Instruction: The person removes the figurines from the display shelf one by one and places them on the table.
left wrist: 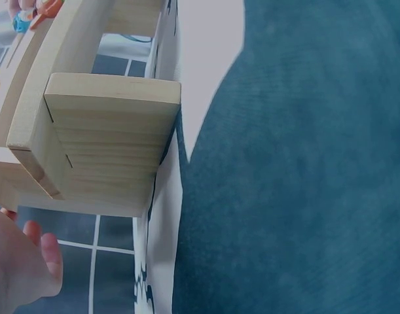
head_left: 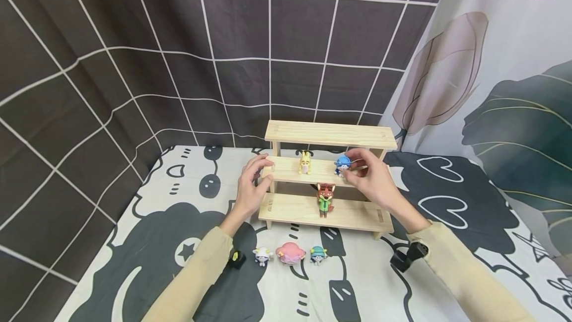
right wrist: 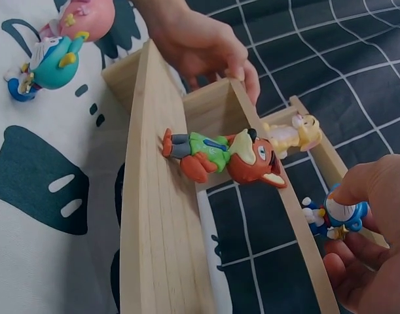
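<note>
Pinching a small blue figurine (head_left: 342, 165) between thumb and fingertips, the person's right hand (head_left: 373, 179) holds it at the right end of the middle step of a three-step wooden shelf (head_left: 328, 135). From where I stand I cannot tell whether the toy's feet touch the plank or hang just above it. The left hand (head_left: 251, 184) grips the left end of that same step, fingers curled over its edge, steadying the rack. A yellow rabbit figure (head_left: 305, 162) stands near the middle of that step, and a fox figure in a green shirt (head_left: 324, 198) stands on the lowest step just below. Three more toys, a white one (head_left: 262, 255), a pink round one (head_left: 290, 253) and a teal-capped one (head_left: 318, 254), wait on the patterned cloth (head_left: 178, 223) in front. My worry: the step is narrow, so letting go with the blue toy tilted or near the lip could tip it onto the fox below. A knuckle brushing sideways might also topple the rabbit.
</note>
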Tool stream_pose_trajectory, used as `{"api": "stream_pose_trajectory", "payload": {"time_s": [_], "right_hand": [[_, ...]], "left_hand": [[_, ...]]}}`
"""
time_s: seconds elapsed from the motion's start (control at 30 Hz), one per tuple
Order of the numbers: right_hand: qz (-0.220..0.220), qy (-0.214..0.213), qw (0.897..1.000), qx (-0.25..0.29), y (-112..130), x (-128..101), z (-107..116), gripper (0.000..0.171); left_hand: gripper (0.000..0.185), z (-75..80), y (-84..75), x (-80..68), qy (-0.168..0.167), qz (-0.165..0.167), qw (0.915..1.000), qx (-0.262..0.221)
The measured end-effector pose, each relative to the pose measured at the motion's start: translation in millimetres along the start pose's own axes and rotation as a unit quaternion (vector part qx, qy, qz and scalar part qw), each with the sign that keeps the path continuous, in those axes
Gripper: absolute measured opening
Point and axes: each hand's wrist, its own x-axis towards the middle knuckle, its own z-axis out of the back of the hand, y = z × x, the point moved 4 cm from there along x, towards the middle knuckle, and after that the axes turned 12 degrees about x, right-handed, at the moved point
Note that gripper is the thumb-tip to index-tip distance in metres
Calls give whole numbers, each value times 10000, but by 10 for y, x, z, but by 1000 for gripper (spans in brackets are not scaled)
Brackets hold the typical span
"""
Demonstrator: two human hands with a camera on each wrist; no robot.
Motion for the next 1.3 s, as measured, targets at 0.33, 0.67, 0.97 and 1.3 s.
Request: {"api": "stream_pose_trajectory", "payload": {"time_s": [0.33, 0.67, 0.97, 1.3], "right_hand": [[-102, 122, 9999, 19, -13, 24, -11, 37], [-253, 175, 9995, 20, -25, 36, -1, 34], [-157, 170, 9997, -70, -1, 29, 9, 34], [-69, 150, 9998, -71, 13, -7, 25, 34]], "left_hand": [[31, 5, -5, 0, -51, 9, 10000, -59], [31, 2, -9, 2, -38, 9, 10000, -75], [31, -3, 7, -1, -6, 7, 10000, -57], [30, -6, 16, 4, -52, -53, 9999, -134]]}}
